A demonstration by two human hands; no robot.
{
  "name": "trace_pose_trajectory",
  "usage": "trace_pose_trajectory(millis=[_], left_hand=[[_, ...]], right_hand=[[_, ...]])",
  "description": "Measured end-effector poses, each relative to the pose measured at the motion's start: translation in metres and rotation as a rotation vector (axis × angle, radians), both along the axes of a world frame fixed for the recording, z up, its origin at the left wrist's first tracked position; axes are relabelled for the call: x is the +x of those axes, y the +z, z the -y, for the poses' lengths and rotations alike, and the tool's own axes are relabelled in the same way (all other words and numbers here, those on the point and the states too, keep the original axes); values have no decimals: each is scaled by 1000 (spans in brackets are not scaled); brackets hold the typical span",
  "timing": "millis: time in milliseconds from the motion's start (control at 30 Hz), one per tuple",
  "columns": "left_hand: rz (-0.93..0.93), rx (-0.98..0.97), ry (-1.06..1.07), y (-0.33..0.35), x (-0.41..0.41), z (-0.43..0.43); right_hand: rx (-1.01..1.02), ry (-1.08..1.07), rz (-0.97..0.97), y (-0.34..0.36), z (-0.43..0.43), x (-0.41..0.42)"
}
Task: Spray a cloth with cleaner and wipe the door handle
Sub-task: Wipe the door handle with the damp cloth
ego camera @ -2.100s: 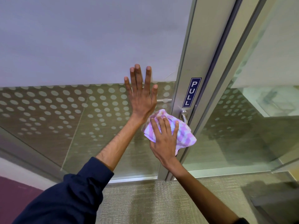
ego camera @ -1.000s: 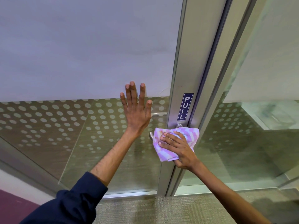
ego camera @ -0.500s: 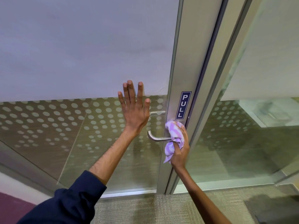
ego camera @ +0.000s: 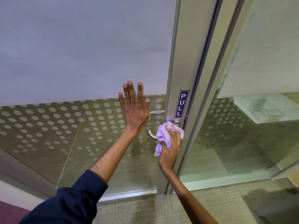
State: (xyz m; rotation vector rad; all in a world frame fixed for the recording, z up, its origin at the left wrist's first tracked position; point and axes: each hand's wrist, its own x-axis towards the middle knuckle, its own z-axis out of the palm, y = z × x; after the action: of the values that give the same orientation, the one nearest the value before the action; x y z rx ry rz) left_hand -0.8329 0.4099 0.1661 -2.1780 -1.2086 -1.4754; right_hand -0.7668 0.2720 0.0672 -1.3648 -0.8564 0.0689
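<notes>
A brushed-metal lever door handle point(ego camera: 151, 135) sticks out of the aluminium door stile, its curved free end showing at the left. My right hand point(ego camera: 170, 148) grips a pink-and-white checked cloth point(ego camera: 165, 132) wrapped around the middle of the lever, near its round base point(ego camera: 177, 122). A tail of cloth hangs below my fist. My left hand point(ego camera: 135, 113) lies flat with fingers spread on the glass door panel, just left of the handle. No spray bottle is in view.
A blue PULL sign point(ego camera: 181, 103) sits on the stile point(ego camera: 178, 62) above the handle. The glass point(ego camera: 64, 126) is frosted above and dotted below. A second glass panel point(ego camera: 242, 135) stands to the right. Beige carpet point(ego camera: 145, 209) lies at the door's foot.
My right hand went from pressing the cloth flat over the handle to clenching it around the lever, and has slid slightly along it. My left hand has stayed flat on the glass.
</notes>
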Motion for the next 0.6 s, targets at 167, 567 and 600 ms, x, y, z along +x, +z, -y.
trace_pose_trajectory(millis=[167,567,600], left_hand=[[-7,-14,-3,0,-1,2],[2,-28,-12,3,-3,6],[0,-31,-19,4,-4,7]], right_hand=[[-39,70,-38,12,-1,-34],[-106,348,-366,30,32,-51],[-106,378,-422,28,42,-48]])
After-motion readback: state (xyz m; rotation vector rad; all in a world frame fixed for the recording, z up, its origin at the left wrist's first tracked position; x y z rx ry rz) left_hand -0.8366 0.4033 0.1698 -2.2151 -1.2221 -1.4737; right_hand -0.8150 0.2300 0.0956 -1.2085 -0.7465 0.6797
